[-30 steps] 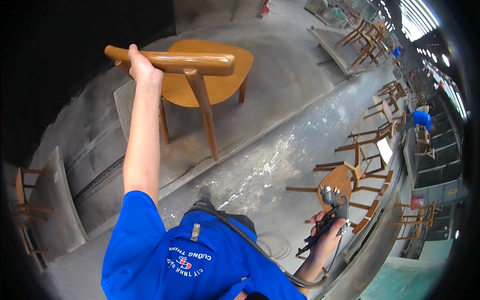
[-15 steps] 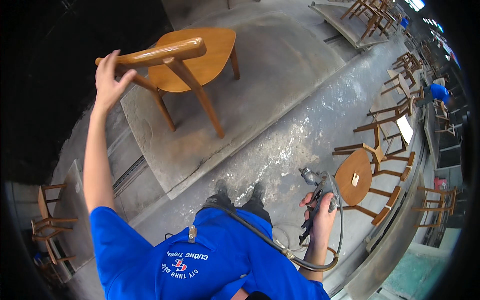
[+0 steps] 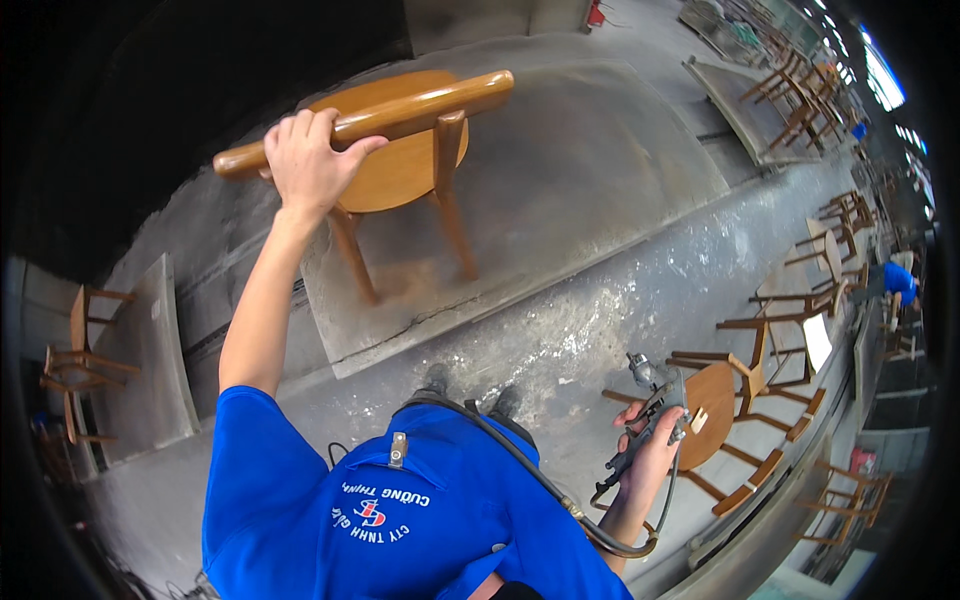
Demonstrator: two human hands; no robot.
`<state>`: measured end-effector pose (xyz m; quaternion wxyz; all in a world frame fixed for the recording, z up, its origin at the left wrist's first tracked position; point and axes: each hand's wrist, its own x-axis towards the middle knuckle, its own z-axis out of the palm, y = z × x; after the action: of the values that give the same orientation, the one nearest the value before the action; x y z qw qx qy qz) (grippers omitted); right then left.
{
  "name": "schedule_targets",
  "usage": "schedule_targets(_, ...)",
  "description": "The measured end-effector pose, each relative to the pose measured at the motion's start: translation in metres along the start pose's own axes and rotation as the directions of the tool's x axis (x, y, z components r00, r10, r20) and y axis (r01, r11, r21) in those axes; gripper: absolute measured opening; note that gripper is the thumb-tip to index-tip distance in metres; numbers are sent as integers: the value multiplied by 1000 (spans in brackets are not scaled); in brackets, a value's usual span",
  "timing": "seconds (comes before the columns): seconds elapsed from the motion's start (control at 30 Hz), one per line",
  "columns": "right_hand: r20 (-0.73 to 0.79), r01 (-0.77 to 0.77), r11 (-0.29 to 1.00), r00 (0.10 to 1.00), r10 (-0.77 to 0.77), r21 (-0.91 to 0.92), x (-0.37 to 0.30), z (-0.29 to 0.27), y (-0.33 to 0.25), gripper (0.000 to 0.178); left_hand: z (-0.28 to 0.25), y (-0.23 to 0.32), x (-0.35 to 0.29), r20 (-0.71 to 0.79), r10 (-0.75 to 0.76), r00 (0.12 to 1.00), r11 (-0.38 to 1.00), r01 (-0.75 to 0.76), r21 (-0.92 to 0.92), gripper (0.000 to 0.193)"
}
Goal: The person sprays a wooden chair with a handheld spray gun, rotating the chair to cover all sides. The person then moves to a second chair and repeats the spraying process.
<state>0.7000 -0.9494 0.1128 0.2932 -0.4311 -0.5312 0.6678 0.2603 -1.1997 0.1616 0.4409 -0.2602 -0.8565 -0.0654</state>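
A glossy brown wooden chair point(image 3: 385, 180) is at the upper left, its curved backrest toward me. My left hand point(image 3: 312, 165) is wrapped over the left part of that backrest, with the thumb along its near side. Low on the right, my right hand point(image 3: 655, 450) grips a metal spray gun point(image 3: 640, 425) by its body. A dark hose point(image 3: 530, 478) runs from the gun back across my waist. The chair's near legs come down at the grey platform point(image 3: 580, 160); its far legs are mostly hidden.
Past the spray gun, several wooden chairs point(image 3: 708, 420) lie or stand along the right side. More chairs point(image 3: 85, 360) are at the far left and top right. A person in blue point(image 3: 897, 283) works at the far right. The platform's edge point(image 3: 480, 325) lies ahead of my feet.
My left hand has closed round the backrest, which now looks nearer and turned, so it covers more of the seat. My view has shifted; the right hand still holds the spray gun.
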Motion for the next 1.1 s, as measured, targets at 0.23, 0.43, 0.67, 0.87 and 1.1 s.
schedule_targets(0.23, 31, 64, 997, 998, -62, -43, 21, 34, -11, 58, 4, -27, 10, -145, -10, 989, 999, 17, 44, 61)
schedule_targets(0.43, 117, 181, 982, 978, -174, -51, 41, 95, -11, 59, 77, -125, 115, -105, 81, 991, 992, -70, 108, 45)
schedule_targets(0.67, 221, 138, 984, 969, -111, -112, 110, 152, 28, 57, 144, -238, 186, -13, 101, 995, 986, -98, 133, 37)
schedule_targets(0.87, 273, -83, 994, 957, 100, -76, 231, 206, 63, 53, 200, -279, 189, -219, -36, 975, 959, 95, 265, 39)
schedule_targets(1.1, 514, 6, 997, 857, -45, 76, 328, 293, 55, 47, 212, -278, 199, -227, -99, 969, 944, 164, 286, 46)
